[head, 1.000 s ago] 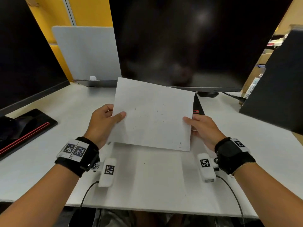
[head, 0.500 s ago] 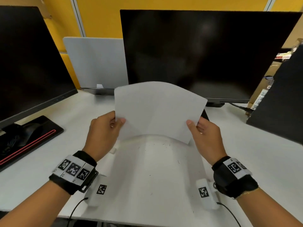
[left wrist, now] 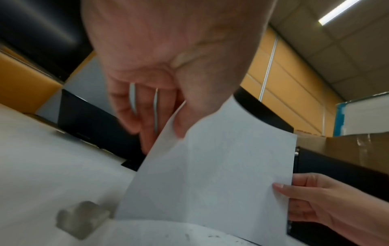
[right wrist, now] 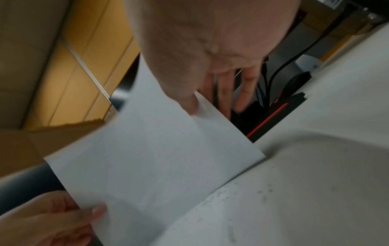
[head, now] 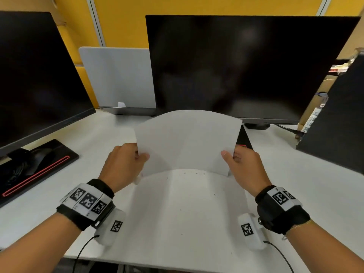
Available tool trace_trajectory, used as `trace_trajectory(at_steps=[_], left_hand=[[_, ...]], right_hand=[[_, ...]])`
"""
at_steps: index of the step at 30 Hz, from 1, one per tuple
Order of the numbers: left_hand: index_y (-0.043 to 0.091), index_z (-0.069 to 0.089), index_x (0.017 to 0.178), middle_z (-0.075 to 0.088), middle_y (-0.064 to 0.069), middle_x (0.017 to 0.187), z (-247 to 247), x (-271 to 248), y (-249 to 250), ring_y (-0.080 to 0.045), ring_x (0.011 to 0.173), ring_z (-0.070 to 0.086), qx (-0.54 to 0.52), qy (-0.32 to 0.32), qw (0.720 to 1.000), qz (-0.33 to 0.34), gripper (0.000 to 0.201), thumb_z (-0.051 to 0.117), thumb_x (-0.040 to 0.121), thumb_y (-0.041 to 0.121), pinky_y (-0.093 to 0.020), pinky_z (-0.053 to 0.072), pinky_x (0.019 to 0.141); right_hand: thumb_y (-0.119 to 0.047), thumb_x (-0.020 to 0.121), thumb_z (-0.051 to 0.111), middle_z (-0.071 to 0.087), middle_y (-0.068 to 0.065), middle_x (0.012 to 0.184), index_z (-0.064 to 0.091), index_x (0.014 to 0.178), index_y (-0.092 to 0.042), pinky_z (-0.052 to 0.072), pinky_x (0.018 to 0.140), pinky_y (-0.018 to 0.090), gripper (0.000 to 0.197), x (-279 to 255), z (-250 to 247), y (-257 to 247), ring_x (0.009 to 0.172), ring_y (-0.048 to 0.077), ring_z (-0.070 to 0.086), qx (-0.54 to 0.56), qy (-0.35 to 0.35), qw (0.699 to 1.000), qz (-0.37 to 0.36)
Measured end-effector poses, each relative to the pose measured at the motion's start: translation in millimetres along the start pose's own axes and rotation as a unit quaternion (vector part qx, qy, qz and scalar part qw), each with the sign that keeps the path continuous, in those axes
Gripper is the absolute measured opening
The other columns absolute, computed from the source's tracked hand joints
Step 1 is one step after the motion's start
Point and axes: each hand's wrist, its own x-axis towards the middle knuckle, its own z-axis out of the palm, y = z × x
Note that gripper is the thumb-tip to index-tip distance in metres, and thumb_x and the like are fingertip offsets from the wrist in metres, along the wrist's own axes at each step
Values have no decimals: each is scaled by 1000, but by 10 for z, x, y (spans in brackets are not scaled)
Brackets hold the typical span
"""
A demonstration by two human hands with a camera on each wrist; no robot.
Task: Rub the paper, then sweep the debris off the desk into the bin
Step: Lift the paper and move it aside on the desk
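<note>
A white sheet of paper (head: 187,142) stands nearly upright over the white desk (head: 183,213), bowed toward the monitor, its lower edge at the desktop. My left hand (head: 126,164) pinches its left edge between thumb and fingers, and my right hand (head: 244,166) pinches the right edge. Small dark debris specks (head: 197,173) lie scattered on the desk just in front of the sheet's bottom edge, with a few more nearer me. In the left wrist view the paper (left wrist: 210,174) hangs from the left hand (left wrist: 168,106); in the right wrist view the paper (right wrist: 151,158) hangs from the right hand (right wrist: 202,79). No bin is in view.
A large black monitor (head: 246,66) stands right behind the paper, a second monitor (head: 35,79) at the left. A black mat with a red line (head: 33,170) holds a mouse at left. A dark panel (head: 338,119) rises at the right. A grey divider (head: 118,77) stands at the back.
The paper, earlier held flat and tilted with specks on it, has been tipped upright; the specks now lie on the desk. Both hands keep their grip and have drawn slightly closer to the desk.
</note>
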Motion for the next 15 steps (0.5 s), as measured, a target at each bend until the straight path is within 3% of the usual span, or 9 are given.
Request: trace_trajectory(at_steps=[2,4,7,11,13,15], left_hand=[[13,72,88,75,-2,78,-7,-37,51,-24,75,71,16,-9,1000,-8,28,60,102,34,-40,60,70],[13,70,88,73,0,80,-22,-25,83,-24,75,68,9,30,1000,3,29,60,104,36,-40,59,71],[11,66,82,70,-3,72,-30,-51,116,-25,70,67,38,-7,999,-8,29,58,103,31,-39,57,67],[15,62,82,66,-2,72,-66,-81,166,-23,66,62,58,11,998,2,29,56,105,32,-36,53,61],[15,63,80,66,-2,71,-97,-43,148,-24,68,64,44,-31,998,-21,27,58,103,30,-35,49,59],[12,68,84,70,-6,76,-134,-4,100,-29,76,69,5,-58,998,-27,25,62,100,30,-38,53,66]], right_hand=[[-29,107,64,78,-16,97,78,99,-22,59,82,31,17,-20,-5,-15,93,9,74,-10,9,1000,0],[-29,106,65,78,-17,103,79,109,-22,56,84,28,16,-10,-28,-40,96,6,72,9,39,999,-7],[-30,106,65,76,-17,95,75,94,-25,56,82,30,17,-14,-39,-7,93,6,72,-37,7,999,-3],[-30,106,64,74,-22,95,76,99,-27,54,83,25,15,-24,-55,-1,92,-5,68,-48,9,999,-4],[-31,106,64,77,-16,94,76,97,-25,58,85,30,17,-6,-60,17,92,4,72,-44,-25,999,10],[-34,106,65,79,-3,94,76,100,-15,59,85,37,23,9,-100,-13,90,17,75,17,-36,999,18]])
